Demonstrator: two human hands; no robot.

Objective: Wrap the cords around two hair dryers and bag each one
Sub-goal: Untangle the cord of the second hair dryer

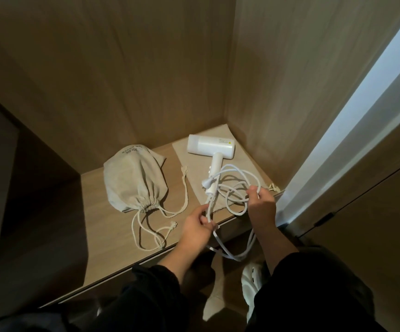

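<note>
A white hair dryer (211,146) lies on a flat beige bag (184,164) at the back right of the wooden shelf (112,236). Its white cord (237,188) lies in loose loops beside the handle, and one loop hangs over the shelf's front edge. My left hand (195,232) pinches the cord just below the handle's end. My right hand (262,203) grips several loops of cord to the right. A full beige drawstring bag (134,180), cinched shut, lies to the left with its strings trailing forward.
Wooden walls close in the shelf at the back and right. A dark panel stands at the left. Below the shelf edge, a white shoe (254,286) shows on the floor. A bright strip of wall runs along the right.
</note>
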